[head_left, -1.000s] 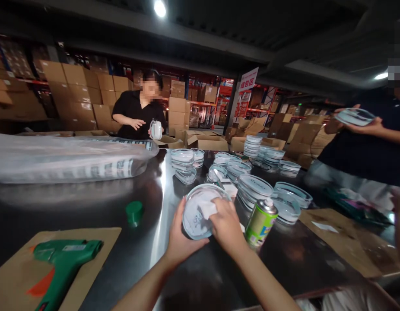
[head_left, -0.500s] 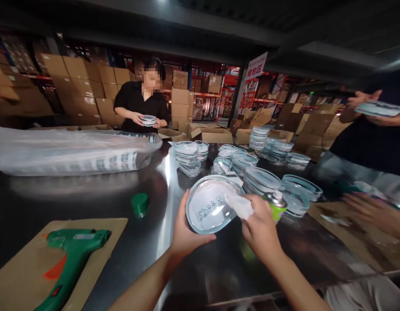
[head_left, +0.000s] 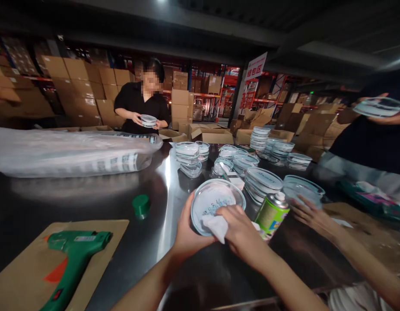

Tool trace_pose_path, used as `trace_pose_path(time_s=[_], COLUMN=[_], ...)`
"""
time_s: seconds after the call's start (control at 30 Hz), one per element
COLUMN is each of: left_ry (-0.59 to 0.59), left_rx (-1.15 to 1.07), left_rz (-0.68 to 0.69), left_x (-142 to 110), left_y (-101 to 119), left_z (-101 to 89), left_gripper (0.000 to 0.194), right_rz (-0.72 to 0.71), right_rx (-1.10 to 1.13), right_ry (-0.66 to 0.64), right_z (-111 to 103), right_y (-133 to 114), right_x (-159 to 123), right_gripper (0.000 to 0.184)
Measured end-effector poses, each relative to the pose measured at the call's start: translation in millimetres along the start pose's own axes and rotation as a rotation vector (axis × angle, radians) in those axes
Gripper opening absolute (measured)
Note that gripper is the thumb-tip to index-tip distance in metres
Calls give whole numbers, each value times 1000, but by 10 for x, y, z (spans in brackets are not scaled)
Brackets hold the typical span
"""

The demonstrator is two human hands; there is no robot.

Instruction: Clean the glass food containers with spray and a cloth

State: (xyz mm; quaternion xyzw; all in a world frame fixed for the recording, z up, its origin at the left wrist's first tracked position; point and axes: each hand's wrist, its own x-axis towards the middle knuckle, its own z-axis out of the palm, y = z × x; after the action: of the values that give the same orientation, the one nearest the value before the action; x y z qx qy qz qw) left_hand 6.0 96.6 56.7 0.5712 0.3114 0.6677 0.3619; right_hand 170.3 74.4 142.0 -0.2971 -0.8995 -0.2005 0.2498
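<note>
- Since the earlier frame, the round glass dish (head_left: 217, 208) has tipped flatter, and the white cloth (head_left: 215, 227) has moved down to its near rim.
- Head view, hands: the left hand (head_left: 191, 229) cups the dish from below and at the left edge, fingers curled up around the rim. The right hand (head_left: 242, 231) is clamped on the cloth, pressing it against the dish.
- Dish: it is held just above the steel table (head_left: 90, 203), near the middle, with faint blue marking on it.
- Right of the hands: a spray can (head_left: 271, 214) stands just beside the dish, and stacked glass dishes (head_left: 263, 183) lie beyond it.
- Near left: a green glue gun (head_left: 77, 255) lies on a cardboard sheet (head_left: 21, 276), with a green cap (head_left: 141, 206) beyond.
- Far left: a plastic-wrapped bundle (head_left: 70, 155) lies on the table.
- Around the table: a co-worker (head_left: 138, 101) at the far side holds a dish, and a co-worker's hand (head_left: 312, 218) reaches in from the right.
</note>
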Motion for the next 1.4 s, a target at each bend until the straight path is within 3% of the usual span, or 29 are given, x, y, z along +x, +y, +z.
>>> trace_pose_path(time_s=[0.17, 0.37, 0.47, 0.53, 0.63, 0.7, 0.8, 0.9, 1.0, 1.1, 1.17, 1.3, 1.4], left_ry=[-20, -38, -58, -61, -20, 7, 10, -4, 16, 63, 144, 416, 360], left_rx=[63, 70, 64, 62, 65, 74, 87, 47, 40, 76, 32, -329, -675], left_rz=[15, -6, -5, -10, -16, -12, -17, -26, -9, -21, -48, -241, -519], left_x=[14, 15, 13, 12, 31, 54, 70, 44, 28, 90, 171, 337, 392], left_y=[-8, -26, -49, -62, -64, -52, -30, -28, -40, -30, -7, 25, 14], left_z=[-24, -31, -13, -20, -61, -83, -79, -55, -64, -108, -145, -235, -290], left_gripper=[117, 114, 116, 115, 113, 113, 113, 113, 112, 112, 113, 99, 70], right_rz=[192, -6, 231, 290, 76, 22, 223, 393, 297, 211, 423, 1031, 1267], right_rx=[-188, -89, -190, -205, -76, -43, -190, -311, -212, 98, 444, 977, 1204], right_ry=[84, 6, 42, 59, 17, 18, 91, 134, 157, 138, 231, 527, 539], right_z=[72, 195, 224, 256, 266, 225, 156, 193, 300, 344, 340, 440, 674], right_y=[96, 61, 87, 49, -3, 54, 235, 265, 60, -117, -127, -53, -113], right_x=[94, 157, 188, 211, 112, -44, -221, -170, -37, -51, -159, -398, -493], right_gripper=[25, 19, 21, 20, 19, 26, 30, 26, 25, 30, 26, 25, 41])
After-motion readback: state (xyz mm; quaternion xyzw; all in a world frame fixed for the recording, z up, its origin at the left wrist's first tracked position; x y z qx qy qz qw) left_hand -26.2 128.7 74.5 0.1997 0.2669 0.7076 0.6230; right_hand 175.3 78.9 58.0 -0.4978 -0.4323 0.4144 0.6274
